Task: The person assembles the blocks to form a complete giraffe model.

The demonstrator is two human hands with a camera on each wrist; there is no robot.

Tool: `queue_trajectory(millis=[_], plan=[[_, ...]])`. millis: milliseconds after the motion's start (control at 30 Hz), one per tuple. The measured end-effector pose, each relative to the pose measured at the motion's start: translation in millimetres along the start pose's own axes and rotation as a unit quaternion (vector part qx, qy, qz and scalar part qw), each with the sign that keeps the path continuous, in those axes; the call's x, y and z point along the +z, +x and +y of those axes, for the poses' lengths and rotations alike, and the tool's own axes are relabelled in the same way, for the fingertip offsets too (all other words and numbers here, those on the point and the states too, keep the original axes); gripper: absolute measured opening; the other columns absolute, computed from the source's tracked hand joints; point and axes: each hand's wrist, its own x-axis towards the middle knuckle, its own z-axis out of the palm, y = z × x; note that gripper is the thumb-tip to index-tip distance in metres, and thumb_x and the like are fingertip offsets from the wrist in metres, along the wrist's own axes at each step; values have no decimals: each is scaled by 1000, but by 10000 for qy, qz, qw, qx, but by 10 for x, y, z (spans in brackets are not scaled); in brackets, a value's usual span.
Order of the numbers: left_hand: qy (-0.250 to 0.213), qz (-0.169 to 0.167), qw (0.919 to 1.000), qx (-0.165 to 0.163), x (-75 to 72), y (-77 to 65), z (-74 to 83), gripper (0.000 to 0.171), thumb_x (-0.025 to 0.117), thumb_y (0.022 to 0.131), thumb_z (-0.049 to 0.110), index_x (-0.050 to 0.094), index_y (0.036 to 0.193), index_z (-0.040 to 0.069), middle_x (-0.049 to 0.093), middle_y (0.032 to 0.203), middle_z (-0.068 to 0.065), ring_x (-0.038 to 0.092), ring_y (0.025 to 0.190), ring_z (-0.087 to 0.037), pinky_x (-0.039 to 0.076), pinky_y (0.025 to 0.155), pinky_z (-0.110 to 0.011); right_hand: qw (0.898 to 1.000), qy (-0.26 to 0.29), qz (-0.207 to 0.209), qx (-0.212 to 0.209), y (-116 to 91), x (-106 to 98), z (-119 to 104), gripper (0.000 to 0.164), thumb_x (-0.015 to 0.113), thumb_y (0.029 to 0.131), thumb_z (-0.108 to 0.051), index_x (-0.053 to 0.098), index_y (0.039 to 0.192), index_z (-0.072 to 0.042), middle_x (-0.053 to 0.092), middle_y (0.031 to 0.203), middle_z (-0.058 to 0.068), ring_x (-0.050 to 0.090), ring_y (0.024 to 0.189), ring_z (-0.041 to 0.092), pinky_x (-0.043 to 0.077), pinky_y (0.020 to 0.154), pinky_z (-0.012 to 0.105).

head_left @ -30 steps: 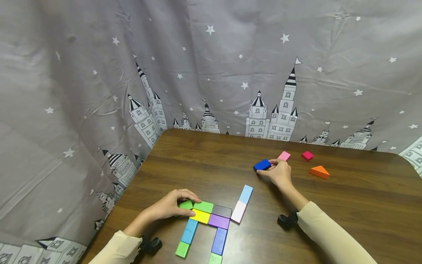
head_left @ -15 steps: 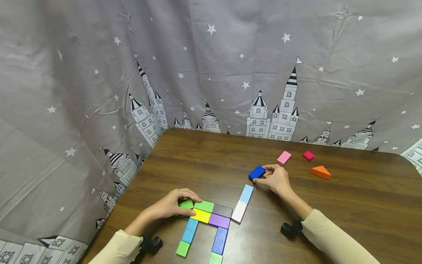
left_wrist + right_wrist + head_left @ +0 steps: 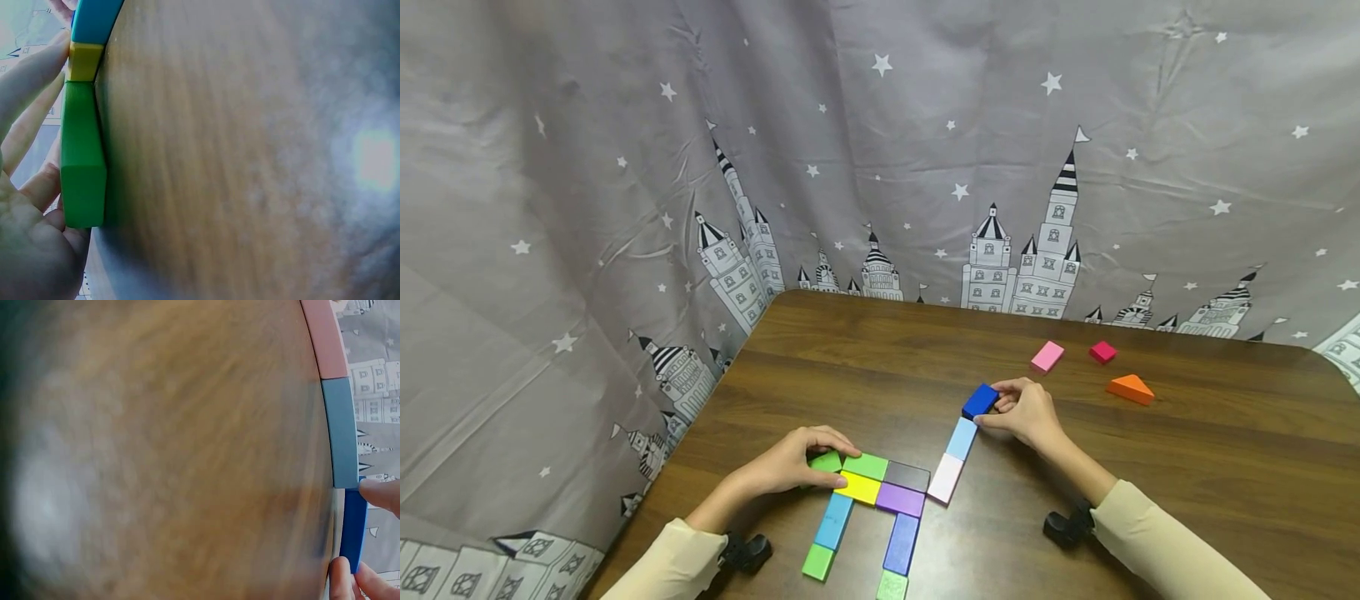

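Note:
My right hand [image 3: 1026,412] pinches a dark blue block [image 3: 981,401] between thumb and fingers. That block stands against the far end of a light blue block [image 3: 962,438], which joins a pale pink one [image 3: 946,478]. In the right wrist view a narrow gap shows beneath the blue block [image 3: 354,528]. My left hand [image 3: 793,463] rests at the left end of the flat arrangement, arched around a green angled block [image 3: 826,462]. Its fingertips touch a green rectangular block [image 3: 866,466] and a yellow block [image 3: 859,488].
Grey [image 3: 907,476] and purple [image 3: 901,499] blocks continue the arrangement. Two legs run toward me, one from a blue block [image 3: 833,521], one from a violet-blue block [image 3: 901,543], both ending in green. Far right lie a pink block [image 3: 1047,357], red block [image 3: 1103,352] and orange triangle [image 3: 1131,389].
The right hand has brought the dark blue block left and toward me, turning it in line with the light blue block. The left hand has stayed in place.

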Motion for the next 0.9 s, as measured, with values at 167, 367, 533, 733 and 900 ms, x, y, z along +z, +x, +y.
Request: queue_trajectory(millis=[167,367,533,733,900], plan=[[3,-17,10000,24,0,3,-3,36,80,86,21,73,119,9,68,119,-1,59,113,-17,49,95,-31,9999,-77,-71,14,21,-10,14,56,96,64,-16,70,106,10,68,85,11,66,72,16,54,63,21],[-20,-7,10000,5,-1,4,-9,35,81,86,20,73,119,10,68,119,-1,59,113,-18,48,95,-31,9996,26,-260,49,45,-29,9,57,95,65,-15,69,107,11,69,82,9,64,72,15,54,64,21],[-10,-13,10000,39,-1,8,-16,35,81,86,20,73,119,9,68,119,-1,60,112,-18,49,95,-32,9988,151,-438,154,48,-52,-14,56,94,67,-14,68,109,12,70,83,10,63,73,15,54,66,22],[24,-2,10000,53,-1,7,-6,35,81,86,21,73,119,9,68,119,-1,60,112,-18,48,95,-31,9973,388,-567,248,45,-58,-38,53,93,69,-9,67,109,14,70,86,14,64,75,15,55,66,20],[-8,-18,10000,14,1,-1,1,36,80,86,21,73,119,9,68,119,-1,59,113,-19,48,96,-32,9980,325,-473,251,42,-36,-41,47,90,74,-13,68,107,12,70,84,11,64,75,15,54,66,21]])
